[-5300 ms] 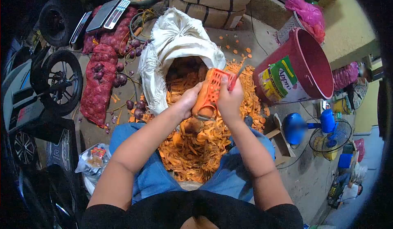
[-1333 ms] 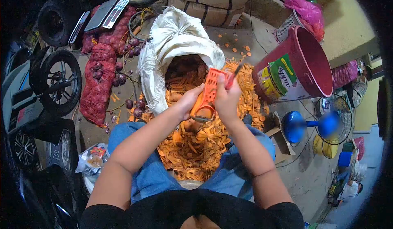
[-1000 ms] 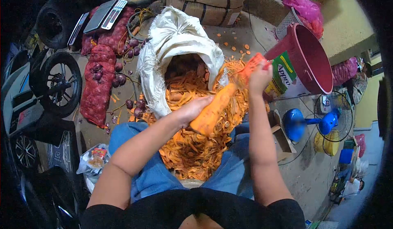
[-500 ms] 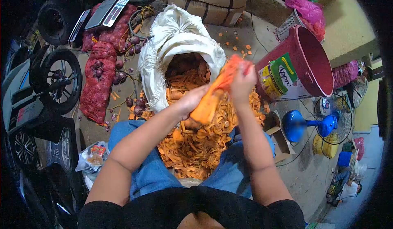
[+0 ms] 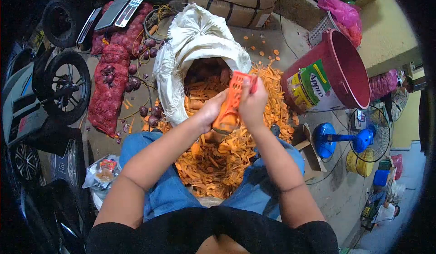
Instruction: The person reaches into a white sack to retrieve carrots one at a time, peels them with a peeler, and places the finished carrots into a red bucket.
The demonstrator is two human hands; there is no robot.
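My left hand is wrapped round an orange carrot, whose thick end points down toward me. My right hand grips a red-orange peeler with slots along its body, which lies against the upper part of the carrot. Below both hands spreads a heap of orange peelings between the knees. Just beyond them a white woven sack lies with its mouth open toward me, showing carrots and peelings inside.
A large red bucket leans at the right, near a blue fan and an open cardboard box. Red net bags of onions lie at the left, beside a motorcycle wheel. Taped packages stand behind the sack.
My right hand has moved left and down with the peeler, closer to my left hand. The peeler and carrot now stand more upright and look sharper.
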